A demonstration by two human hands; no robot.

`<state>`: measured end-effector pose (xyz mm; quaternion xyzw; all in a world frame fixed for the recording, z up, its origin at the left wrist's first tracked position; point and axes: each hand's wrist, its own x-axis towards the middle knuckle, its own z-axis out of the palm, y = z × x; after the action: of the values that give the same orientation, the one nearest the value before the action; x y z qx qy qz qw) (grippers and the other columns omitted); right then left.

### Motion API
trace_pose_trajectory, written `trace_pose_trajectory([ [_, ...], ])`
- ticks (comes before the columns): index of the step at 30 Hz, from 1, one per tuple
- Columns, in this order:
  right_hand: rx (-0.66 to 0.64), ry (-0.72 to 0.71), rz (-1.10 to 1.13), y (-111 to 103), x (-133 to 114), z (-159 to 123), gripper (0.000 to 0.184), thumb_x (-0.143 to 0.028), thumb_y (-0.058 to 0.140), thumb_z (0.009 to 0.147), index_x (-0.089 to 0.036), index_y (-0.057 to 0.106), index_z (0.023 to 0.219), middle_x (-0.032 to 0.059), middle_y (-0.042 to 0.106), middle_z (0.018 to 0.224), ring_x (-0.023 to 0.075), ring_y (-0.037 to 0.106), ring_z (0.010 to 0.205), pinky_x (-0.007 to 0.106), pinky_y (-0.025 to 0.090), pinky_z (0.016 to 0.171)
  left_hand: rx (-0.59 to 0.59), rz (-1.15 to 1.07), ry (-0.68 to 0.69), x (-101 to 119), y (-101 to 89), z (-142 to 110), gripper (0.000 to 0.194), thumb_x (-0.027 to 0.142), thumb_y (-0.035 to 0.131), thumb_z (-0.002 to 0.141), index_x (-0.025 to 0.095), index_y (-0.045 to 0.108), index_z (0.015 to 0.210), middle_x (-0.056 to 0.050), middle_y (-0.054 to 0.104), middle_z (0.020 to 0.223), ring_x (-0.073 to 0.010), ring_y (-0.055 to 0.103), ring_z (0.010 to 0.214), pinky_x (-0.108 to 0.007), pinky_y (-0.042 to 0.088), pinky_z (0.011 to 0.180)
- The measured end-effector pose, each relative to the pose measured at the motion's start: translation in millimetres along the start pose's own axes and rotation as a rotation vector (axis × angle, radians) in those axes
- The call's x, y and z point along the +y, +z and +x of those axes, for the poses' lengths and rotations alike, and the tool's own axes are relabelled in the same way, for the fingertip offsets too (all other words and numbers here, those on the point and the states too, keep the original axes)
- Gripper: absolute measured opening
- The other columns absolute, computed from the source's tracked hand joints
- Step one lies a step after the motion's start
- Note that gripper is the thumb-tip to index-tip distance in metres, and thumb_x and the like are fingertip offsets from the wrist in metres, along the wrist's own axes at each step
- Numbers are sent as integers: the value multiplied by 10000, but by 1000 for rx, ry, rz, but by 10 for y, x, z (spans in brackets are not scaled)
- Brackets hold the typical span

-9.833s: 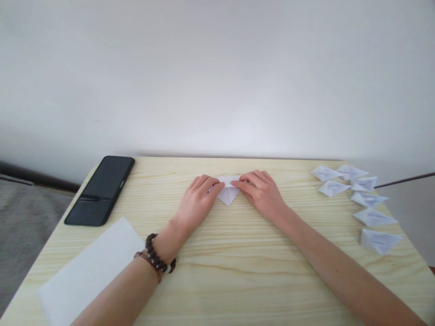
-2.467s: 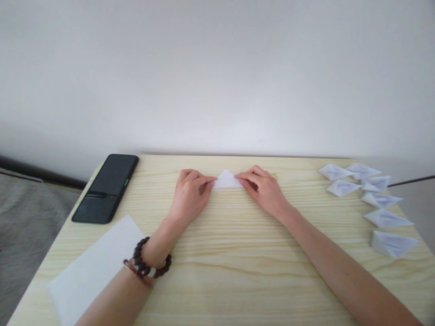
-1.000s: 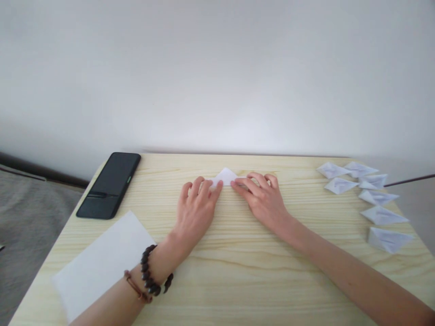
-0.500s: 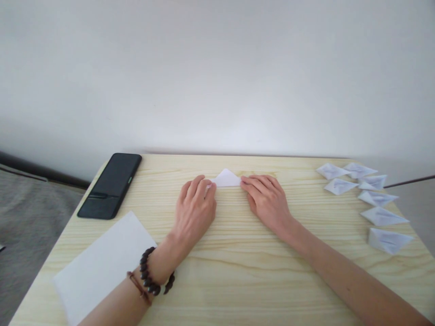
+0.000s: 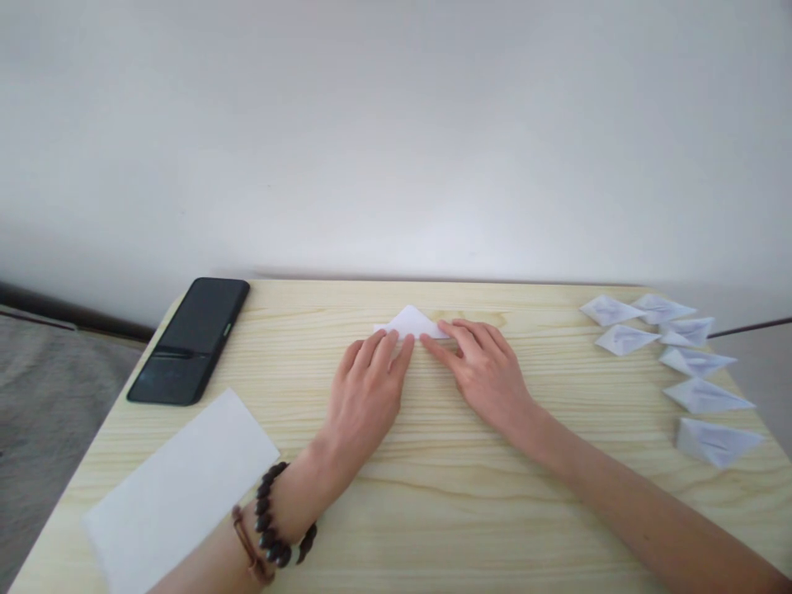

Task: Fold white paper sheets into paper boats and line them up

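Observation:
A small piece of folded white paper (image 5: 409,320) lies near the table's far edge, its peak pointing away from me. My left hand (image 5: 368,384) has its fingers stretched out, fingertips resting on the paper's left part and near edge. On the other side, my right hand (image 5: 486,367) touches the right corner with its fingers, while its thumb lies apart at the near edge. Both outer corners are partly covered by fingers. A dark bead bracelet (image 5: 265,516) and a brown cord circle my left wrist.
Several folded white paper pieces (image 5: 699,361) stand grouped along the table's right side. A black phone (image 5: 189,340) lies at the far left, with white paper (image 5: 179,487) nearer me, partly under my left forearm. A pale wall (image 5: 396,148) rises behind the wooden table (image 5: 483,511).
Fingers at the paper's two ends have loosened and spread. My left hand has shifted right along the near edge, and my right thumb has reached inward. The view has shifted slightly.

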<state>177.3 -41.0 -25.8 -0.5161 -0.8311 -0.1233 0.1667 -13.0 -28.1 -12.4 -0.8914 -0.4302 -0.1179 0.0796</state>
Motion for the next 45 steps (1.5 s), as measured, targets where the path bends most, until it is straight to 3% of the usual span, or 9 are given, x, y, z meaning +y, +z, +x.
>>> trace_pose_trajectory([
  [9,73,-3,-22,6,-28,14,295,-61,473,888,-166,706,1035,103,682,1149,257,600,1083,378,452,916,-3,29,40,10,-5,22,388,72,422,897,143,573,1248,-128,632,1196,-267,574,1141,-376,477,935],
  [19,23,-25,-68,-7,-23,-18,377,-29,471,875,-195,668,1150,110,657,1212,255,614,1113,364,454,899,-7,42,-20,79,7,16,394,77,414,904,180,573,1250,-107,632,1212,-281,562,1160,-412,462,881],
  [26,35,-15,-56,-4,-4,-9,318,-53,476,884,-174,689,1086,86,671,1195,240,627,1098,349,460,883,54,-17,-27,-15,30,5,337,91,470,865,113,586,1181,-93,657,1166,-247,575,1111,-402,448,917],
  [34,41,68,71,39,-1,-54,311,-63,480,880,-170,667,1105,61,649,1236,229,583,1158,357,454,927,125,20,-134,-52,-12,-75,306,86,471,848,103,599,1126,-100,660,1086,-241,604,996,-378,475,892],
  [39,59,145,299,32,47,28,202,-133,522,869,-182,669,998,80,644,1189,229,571,1103,376,451,954,87,-75,-207,-101,24,63,154,243,508,897,140,619,925,-99,644,972,-261,594,940,-388,502,812],
  [45,59,164,443,76,95,90,158,-226,537,900,-189,617,1032,84,657,1096,244,556,1067,420,440,946,108,-289,-151,-251,139,203,359,262,519,906,127,497,1238,-125,581,1216,-265,505,1146,-419,426,986],
])
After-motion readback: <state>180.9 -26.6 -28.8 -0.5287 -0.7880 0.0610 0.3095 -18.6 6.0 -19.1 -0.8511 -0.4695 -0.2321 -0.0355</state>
